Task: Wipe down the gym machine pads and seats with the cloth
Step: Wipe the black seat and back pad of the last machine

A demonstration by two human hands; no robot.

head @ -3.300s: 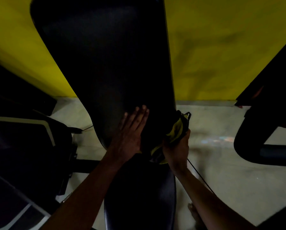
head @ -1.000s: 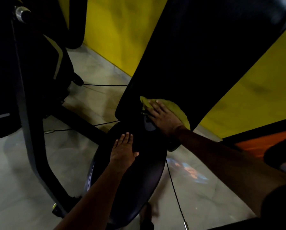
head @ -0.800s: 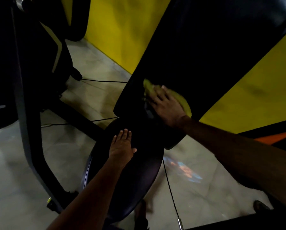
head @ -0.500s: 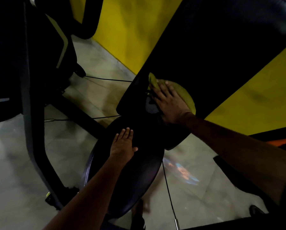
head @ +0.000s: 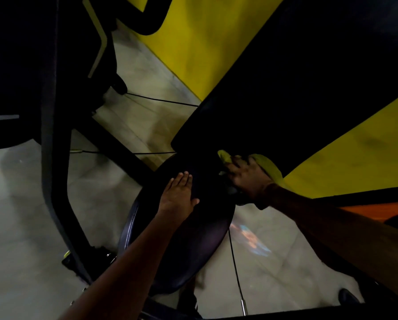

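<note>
The right hand [head: 246, 179], fingers spread, presses the crumpled yellow-green cloth [head: 270, 167] onto the low end of the long black padded backrest [head: 297, 88], which stretches up-right from it, while the left hand [head: 179, 195] lies flat on the round black seat [head: 193, 241].

A yellow wall [head: 205, 42] meets a grey concrete floor [head: 20, 215]. A neighbouring machine's black frame [head: 54, 158] stands at left. Thin black cables [head: 161, 100] cross the floor. An orange panel [head: 366, 210] shows at right.
</note>
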